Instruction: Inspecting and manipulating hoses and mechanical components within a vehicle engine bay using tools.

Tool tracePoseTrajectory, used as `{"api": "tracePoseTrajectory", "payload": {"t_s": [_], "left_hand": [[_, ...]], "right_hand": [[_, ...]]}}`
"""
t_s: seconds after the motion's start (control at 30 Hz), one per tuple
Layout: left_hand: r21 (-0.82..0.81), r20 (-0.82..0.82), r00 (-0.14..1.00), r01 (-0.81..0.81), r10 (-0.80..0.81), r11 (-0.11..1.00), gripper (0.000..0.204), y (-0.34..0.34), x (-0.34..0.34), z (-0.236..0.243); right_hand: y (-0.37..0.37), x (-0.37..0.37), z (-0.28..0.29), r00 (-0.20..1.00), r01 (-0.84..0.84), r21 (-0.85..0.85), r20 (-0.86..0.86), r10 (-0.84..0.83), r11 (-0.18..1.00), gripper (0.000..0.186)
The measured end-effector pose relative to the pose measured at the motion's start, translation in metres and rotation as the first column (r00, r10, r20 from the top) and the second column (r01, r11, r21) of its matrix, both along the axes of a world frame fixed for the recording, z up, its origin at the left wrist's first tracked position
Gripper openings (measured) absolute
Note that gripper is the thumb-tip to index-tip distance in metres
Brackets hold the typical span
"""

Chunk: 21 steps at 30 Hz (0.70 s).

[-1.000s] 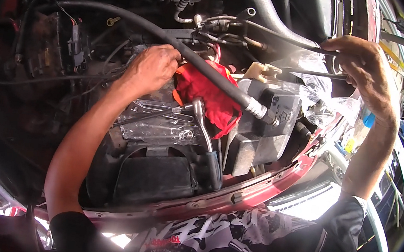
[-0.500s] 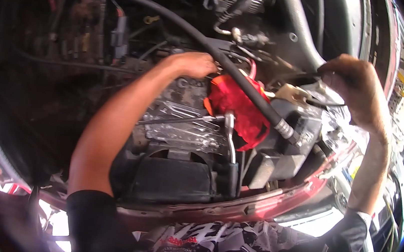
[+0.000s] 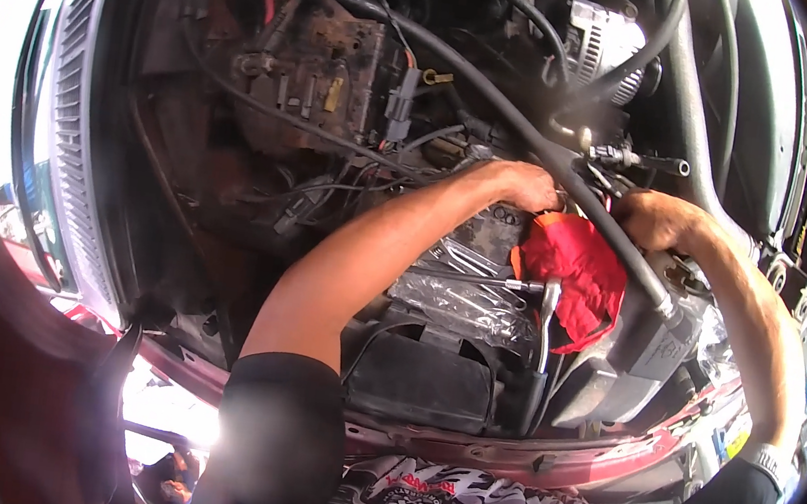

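Observation:
I lean over an open car engine bay. My left hand reaches in past a thick black hose, its fingers curled down among parts just above a red rag. My right hand sits on the other side of that hose, fingers bent under it next to the rag. What either hand grips is hidden by the hose and the rag. A metal tube with a fitting runs down below the rag.
A black battery box lies near the red front edge of the car body. A rusty engine block with wires fills the upper left. The radiator stands at the left. An alternator is at the top.
My right hand has come down from the upper right to the hose beside the rag. My left hand stays by the rag. The view has shifted right and closer.

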<state>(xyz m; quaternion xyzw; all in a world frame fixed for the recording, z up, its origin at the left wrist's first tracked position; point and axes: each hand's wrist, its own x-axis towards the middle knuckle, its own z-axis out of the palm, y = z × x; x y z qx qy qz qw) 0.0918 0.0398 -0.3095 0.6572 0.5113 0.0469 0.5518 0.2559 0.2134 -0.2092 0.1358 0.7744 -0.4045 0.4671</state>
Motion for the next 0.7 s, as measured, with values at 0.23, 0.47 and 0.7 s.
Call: {"api": "tracePoseTrajectory", "payload": {"t_s": [0.23, 0.47, 0.7], "left_hand": [[-0.286, 0.36, 0.896, -0.159, 0.26, 0.945, 0.038, 0.014, 0.006, 0.012], [-0.281, 0.479, 0.815, -0.208, 0.324, 0.937, 0.033, 0.015, 0.009, 0.018], [-0.108, 0.303, 0.909, -0.267, 0.288, 0.958, 0.038, 0.007, 0.008, 0.008]], "right_hand": [[-0.004, 0.002, -0.011, 0.798, 0.534, -0.111, 0.393, -0.457, 0.838, 0.034], [-0.01, 0.001, -0.009, 0.696, 0.678, -0.101, 0.405, -0.593, 0.728, 0.027], [-0.008, 0.006, -0.016, 0.843, 0.526, -0.126, 0.211, -0.495, 0.841, 0.023]]}}
